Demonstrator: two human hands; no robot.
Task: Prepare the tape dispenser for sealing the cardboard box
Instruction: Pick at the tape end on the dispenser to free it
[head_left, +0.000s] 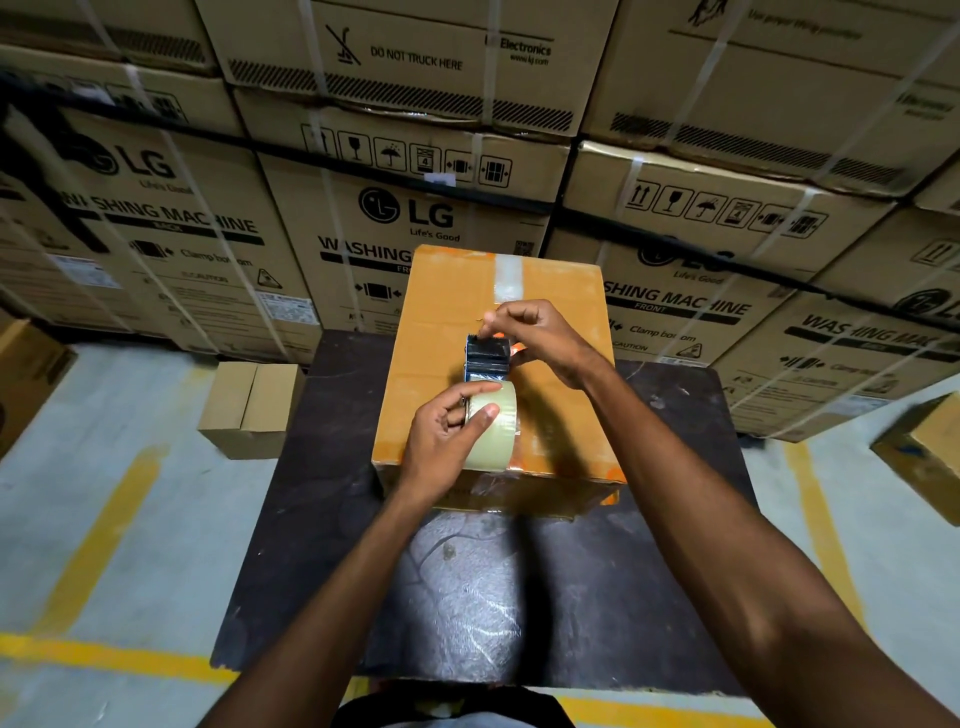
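Note:
A tape dispenser (487, 358) with a dark blue head and orange parts is held above an orange-brown cardboard box (441, 322). A roll of clear tape (497, 431) sits on the dispenser's near end. My left hand (447, 441) is wrapped around that roll, thumb on its outer face. My right hand (540, 338) pinches at the top of the dispenser's blue head, where the tape end lies; the fingertips hide it. A strip of clear tape (509, 278) runs along the box's top seam at the far side.
The box stands on a dark table (519, 597). Stacked washing-machine cartons (405, 218) form a wall behind. Two small cartons (249, 405) stand on the floor to the left, another carton (924, 452) to the right. Yellow lines mark the grey floor.

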